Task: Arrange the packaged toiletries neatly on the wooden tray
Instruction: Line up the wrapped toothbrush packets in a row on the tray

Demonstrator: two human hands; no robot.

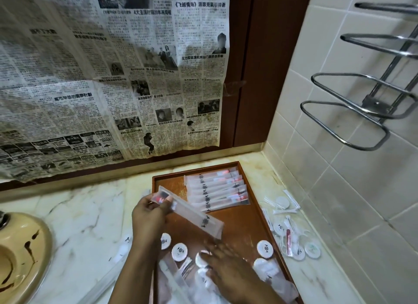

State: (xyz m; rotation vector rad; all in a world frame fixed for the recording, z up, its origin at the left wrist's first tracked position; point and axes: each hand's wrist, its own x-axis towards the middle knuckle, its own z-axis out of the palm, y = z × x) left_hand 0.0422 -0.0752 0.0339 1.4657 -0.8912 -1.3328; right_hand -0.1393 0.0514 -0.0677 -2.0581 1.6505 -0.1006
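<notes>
The left hand [150, 209] is pinching one end of a long packet [194, 215] in its grip over the wooden tray [248, 222], long axis slanting across the neat row [217, 190] just beyond. The right hand [228, 267] is spreading open over the round packets [179, 251].

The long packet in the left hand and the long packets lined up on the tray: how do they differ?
The held packet is pinched by the left hand, slanted over the tray; the lined-up packets rest flat on it, side by side. The held packet's red end points left; the lined-up packets' red ends point right. Both are translucent with a dark emblem.
</notes>
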